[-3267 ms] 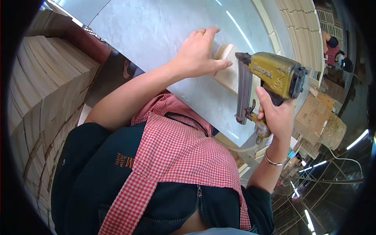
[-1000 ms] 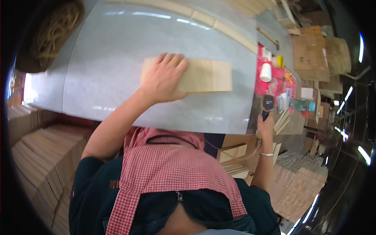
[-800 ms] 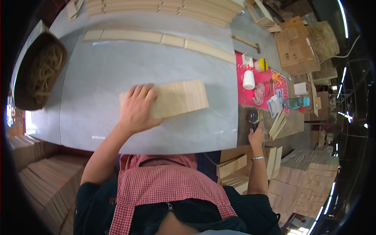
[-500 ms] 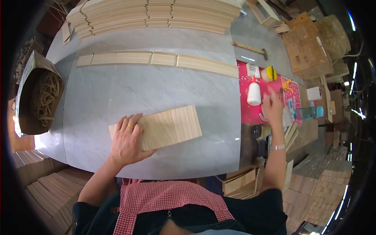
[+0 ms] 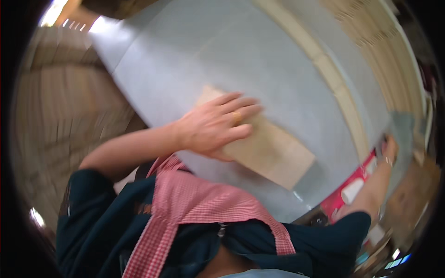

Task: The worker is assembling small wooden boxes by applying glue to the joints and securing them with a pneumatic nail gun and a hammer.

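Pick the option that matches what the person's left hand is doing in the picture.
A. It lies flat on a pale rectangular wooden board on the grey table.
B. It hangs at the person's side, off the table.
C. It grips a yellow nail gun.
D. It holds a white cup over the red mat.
A: the left hand lies palm-down, fingers spread, on the pale rectangular wooden board, which lies flat on the grey table.

Pale wood panel (image 5: 273,150), flat, angled, on grey table (image 5: 185,55).
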Action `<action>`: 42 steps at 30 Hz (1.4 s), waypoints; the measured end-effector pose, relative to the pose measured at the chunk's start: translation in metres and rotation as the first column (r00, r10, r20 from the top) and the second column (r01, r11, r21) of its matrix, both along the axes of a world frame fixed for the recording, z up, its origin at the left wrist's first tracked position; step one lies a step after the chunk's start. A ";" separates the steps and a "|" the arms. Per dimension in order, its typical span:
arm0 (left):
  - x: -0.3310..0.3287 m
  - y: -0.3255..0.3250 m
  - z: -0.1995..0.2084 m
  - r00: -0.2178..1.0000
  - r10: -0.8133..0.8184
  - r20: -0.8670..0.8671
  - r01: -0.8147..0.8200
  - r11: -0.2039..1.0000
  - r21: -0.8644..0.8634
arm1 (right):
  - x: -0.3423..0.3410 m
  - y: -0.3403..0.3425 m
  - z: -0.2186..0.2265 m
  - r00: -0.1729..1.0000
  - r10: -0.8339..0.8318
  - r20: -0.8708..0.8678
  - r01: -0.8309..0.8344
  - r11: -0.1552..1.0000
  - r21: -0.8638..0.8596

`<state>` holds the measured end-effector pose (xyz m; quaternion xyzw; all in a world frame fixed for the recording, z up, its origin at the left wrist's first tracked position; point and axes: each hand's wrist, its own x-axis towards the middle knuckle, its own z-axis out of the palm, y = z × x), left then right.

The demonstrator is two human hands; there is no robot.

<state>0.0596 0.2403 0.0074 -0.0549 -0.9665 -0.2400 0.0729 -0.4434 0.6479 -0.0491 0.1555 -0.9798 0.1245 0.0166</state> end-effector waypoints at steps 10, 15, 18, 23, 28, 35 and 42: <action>0.007 0.013 -0.008 0.986 -0.094 -0.140 0.068 0.981 -0.181 | 0.050 0.030 0.034 0.887 -0.171 -0.430 0.168 0.985 -0.047; 0.039 0.080 -0.036 0.950 0.048 -0.308 -0.188 0.877 -0.443 | 0.315 -0.090 0.103 0.930 0.085 -0.357 -0.201 0.932 -0.302; 0.044 0.108 -0.051 0.935 0.131 -0.330 -0.246 0.910 -0.334 | 0.429 -0.124 0.103 0.961 0.277 -0.002 -0.224 0.776 -0.590; 0.034 0.113 -0.082 0.885 0.106 -0.454 -0.224 0.951 -0.215 | 0.521 -0.160 0.092 0.816 0.577 -0.015 -0.549 0.767 -0.332; 0.027 0.116 -0.091 0.856 0.123 -0.501 -0.178 0.982 -0.063 | 0.528 -0.169 0.088 0.680 0.733 0.000 -0.721 0.669 -0.177; 0.031 0.115 -0.090 0.877 0.087 -0.472 -0.188 0.967 -0.170 | 0.551 -0.173 0.103 0.773 0.634 -0.033 -0.615 0.736 -0.282; 0.030 0.114 -0.092 0.846 0.117 -0.520 -0.196 0.975 -0.101 | 0.547 -0.180 0.115 0.724 0.689 -0.024 -0.690 0.723 -0.035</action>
